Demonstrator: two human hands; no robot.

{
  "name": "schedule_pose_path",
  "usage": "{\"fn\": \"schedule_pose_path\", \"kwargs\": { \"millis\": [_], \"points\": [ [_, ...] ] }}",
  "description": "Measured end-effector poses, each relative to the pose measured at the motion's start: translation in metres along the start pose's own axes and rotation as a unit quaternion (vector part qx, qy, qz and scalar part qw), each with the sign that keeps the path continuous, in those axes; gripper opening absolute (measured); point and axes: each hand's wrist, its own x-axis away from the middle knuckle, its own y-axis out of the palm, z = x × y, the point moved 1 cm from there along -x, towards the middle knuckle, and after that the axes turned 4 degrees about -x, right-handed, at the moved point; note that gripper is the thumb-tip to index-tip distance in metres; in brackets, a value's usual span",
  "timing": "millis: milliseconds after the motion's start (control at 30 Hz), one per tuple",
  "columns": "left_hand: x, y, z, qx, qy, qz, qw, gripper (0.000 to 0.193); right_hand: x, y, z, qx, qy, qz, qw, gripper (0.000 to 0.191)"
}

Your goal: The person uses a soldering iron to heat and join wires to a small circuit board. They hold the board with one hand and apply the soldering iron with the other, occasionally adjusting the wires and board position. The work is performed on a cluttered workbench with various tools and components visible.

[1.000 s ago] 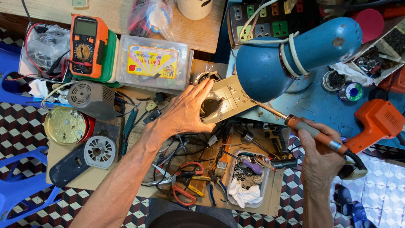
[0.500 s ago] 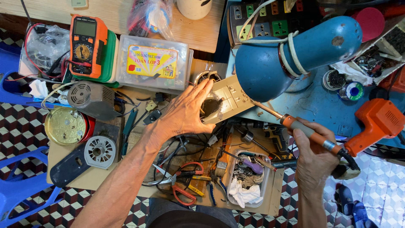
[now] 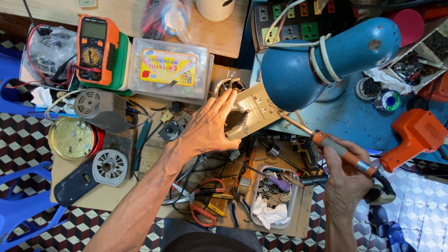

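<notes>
We held the beige part [image 3: 249,113] mid-bench, left hand [image 3: 210,128] wrapped round it. Our right hand [image 3: 347,175] gripped the iron [image 3: 343,154]; its tip seemed hidden under the lamp [image 3: 326,58].

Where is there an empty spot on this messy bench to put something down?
Bare wood shows behind the clear plastic box, beside the white cup. Blue tabletop lies bare between the blue lamp and the orange gun-shaped tool. It is crowded between the left hand and right hand: wires, pliers, parts tray.
</notes>
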Motion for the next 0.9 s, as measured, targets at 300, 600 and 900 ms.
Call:
{"fn": "schedule_pose_path", "kwargs": {
  "millis": [300,600,900],
  "points": [
    [0.0,-0.005,0.006,-0.031,0.007,0.006,0.999,0.128,0.002,-0.005,-0.006,0.036,-0.045,-0.003,0.998,0.026],
    [-0.021,-0.013,-0.018,-0.029,0.0,-0.07,0.997,0.127,-0.009,-0.031,-0.015,-0.001,-0.032,-0.023,0.999,0.025],
    [-0.033,-0.007,-0.035,-0.018,0.01,-0.117,0.993,0.127,-0.051,-0.028,-0.014,0.025,-0.007,-0.137,0.99,0.029]
  ]
}}
